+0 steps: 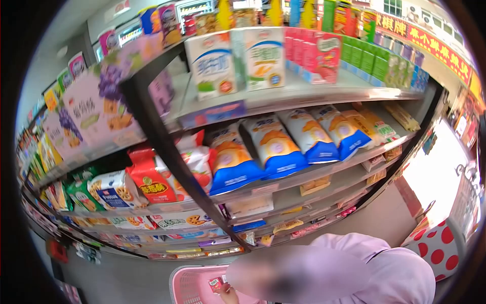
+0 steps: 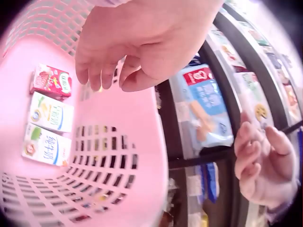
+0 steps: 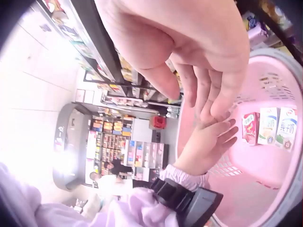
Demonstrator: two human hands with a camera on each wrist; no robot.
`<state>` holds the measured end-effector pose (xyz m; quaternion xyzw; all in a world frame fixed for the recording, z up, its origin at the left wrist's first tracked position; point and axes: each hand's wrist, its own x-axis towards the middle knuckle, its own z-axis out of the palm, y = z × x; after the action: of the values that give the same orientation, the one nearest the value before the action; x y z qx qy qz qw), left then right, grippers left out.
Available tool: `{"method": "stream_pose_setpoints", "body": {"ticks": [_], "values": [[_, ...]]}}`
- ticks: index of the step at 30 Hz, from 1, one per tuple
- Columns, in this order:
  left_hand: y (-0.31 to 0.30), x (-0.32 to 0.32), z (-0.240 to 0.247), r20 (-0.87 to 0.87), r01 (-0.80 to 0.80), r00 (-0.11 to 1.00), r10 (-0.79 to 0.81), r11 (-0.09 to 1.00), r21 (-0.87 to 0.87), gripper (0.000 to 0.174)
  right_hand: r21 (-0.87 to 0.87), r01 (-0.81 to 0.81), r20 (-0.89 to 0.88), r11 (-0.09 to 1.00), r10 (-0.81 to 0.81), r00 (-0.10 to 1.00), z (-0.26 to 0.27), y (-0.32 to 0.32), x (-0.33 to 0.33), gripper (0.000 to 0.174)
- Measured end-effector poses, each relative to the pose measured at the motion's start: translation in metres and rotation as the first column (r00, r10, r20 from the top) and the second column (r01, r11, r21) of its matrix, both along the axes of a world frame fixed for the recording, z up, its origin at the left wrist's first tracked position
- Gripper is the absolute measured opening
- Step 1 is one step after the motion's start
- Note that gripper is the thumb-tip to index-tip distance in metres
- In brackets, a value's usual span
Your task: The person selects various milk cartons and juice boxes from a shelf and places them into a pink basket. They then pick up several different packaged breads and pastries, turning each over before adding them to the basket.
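A pink basket (image 1: pixel 174 286) (image 2: pixel 160 189) (image 3: pixel 284 189) holds a red carton (image 1: pixel 215 285) (image 2: pixel 52 81) (image 3: pixel 250 128) and two white cartons (image 2: pixel 51 112) (image 3: pixel 286 128), side by side in the wrist views. Over the basket, my left hand (image 2: pixel 147 42) (image 3: pixel 210 142) has loosely bent fingers and holds nothing. My right hand (image 3: pixel 189 52) (image 2: pixel 267 165) is also empty, its fingers relaxed, beside the basket in the left wrist view. In the head view a hand (image 1: pixel 229 295) shows by the red carton, the rest hidden by a blurred patch.
Shelves (image 1: pixel 314 93) ahead carry milk cartons (image 1: pixel 266 58), blue-and-white snack bags (image 1: pixel 273 147) and biscuit packs (image 1: pixel 115 190). A black shelf post slants across. A red-dotted white object (image 1: pixel 438 248) stands at right. People (image 3: pixel 111 182) are in the background.
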<state>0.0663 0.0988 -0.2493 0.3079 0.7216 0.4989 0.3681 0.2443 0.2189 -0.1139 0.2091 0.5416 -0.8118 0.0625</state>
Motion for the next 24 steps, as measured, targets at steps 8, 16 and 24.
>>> {"method": "stream_pose_setpoints", "body": {"ticks": [8, 16, 24], "values": [[0.041, 0.127, 0.161, 0.156, 0.296, 0.929, -0.335, 0.927, 0.231, 0.019, 0.067, 0.121, -0.088, 0.99, -0.115, 0.989, 0.112, -0.002, 0.154, 0.035], [0.058, 0.229, 0.251, 0.076, 0.564, 0.796, -0.601, 0.781, 0.27, 0.024, 0.122, 0.385, -0.275, 0.915, -0.342, 0.899, 0.176, -0.011, 0.26, 0.037], [0.077, 0.322, 0.295, 0.002, 0.661, 0.73, -0.683, 0.708, 0.25, 0.023, 0.169, 0.45, -0.419, 0.877, -0.349, 0.838, 0.212, -0.022, 0.362, 0.034]]}}
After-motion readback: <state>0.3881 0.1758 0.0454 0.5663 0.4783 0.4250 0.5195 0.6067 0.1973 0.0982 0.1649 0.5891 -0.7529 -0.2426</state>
